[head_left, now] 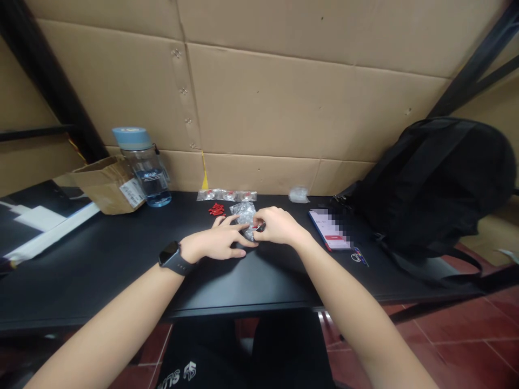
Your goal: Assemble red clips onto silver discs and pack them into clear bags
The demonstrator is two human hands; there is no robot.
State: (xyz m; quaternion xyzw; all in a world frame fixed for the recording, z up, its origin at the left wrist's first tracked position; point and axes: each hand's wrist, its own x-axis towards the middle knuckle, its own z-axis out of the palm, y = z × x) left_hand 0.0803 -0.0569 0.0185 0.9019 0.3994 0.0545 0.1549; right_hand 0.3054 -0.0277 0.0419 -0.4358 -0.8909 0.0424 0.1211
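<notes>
A crinkled clear plastic bag point(244, 210) lies on the black table under my hands. My left hand point(221, 239), with a black watch on its wrist, rests palm down with fingers spread, its fingertips on the bag and the tabletop. At the bag's right side my right hand point(278, 226) is closed in a pinch on its edge. Something small, dark and red shows by those fingertips, too hidden to name. Just left of the bag lies a pile of small red pieces point(217, 209). Behind it, a row of small clear packets point(227, 195) holds bits of red.
A water bottle point(148, 175) and an opened cardboard box point(107, 186) stand at left, near a white strip point(52, 232). At right are a phone point(330, 229), a keyring point(357, 257) and a black backpack point(438, 189). Another clear plastic bundle point(299, 194) lies by the cardboard wall point(275, 108).
</notes>
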